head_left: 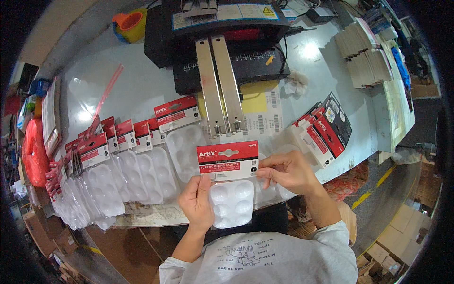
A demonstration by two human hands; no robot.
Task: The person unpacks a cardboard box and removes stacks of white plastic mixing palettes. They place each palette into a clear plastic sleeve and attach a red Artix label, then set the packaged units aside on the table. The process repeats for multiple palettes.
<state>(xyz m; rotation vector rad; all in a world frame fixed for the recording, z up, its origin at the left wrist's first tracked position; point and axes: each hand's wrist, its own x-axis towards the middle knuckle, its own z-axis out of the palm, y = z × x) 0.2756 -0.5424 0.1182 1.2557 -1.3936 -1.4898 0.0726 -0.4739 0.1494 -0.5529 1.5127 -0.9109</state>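
Observation:
Between my two hands is a header card (228,158), red and white with a hanging slot, set over the top of a white plastic paint palette (231,203) with round wells. My left hand (197,201) pinches the card's lower left corner, its thumb lying on the front. At the right edge my right hand (289,168) grips the same card between thumb and fingers. Just beyond the card, two metal arms (220,85) reach forward from a black bench machine (217,42). Another carded palette (182,146) lies left of them.
Several packed palettes (101,187) overlap along the table's left side. A fanned stack of header cards (321,132) lies at the right. Farther off are card bundles (364,54), a crumpled white wad (296,83) and an orange-and-yellow cup (130,26). Barcode sheets (265,120) lie under the metal arms.

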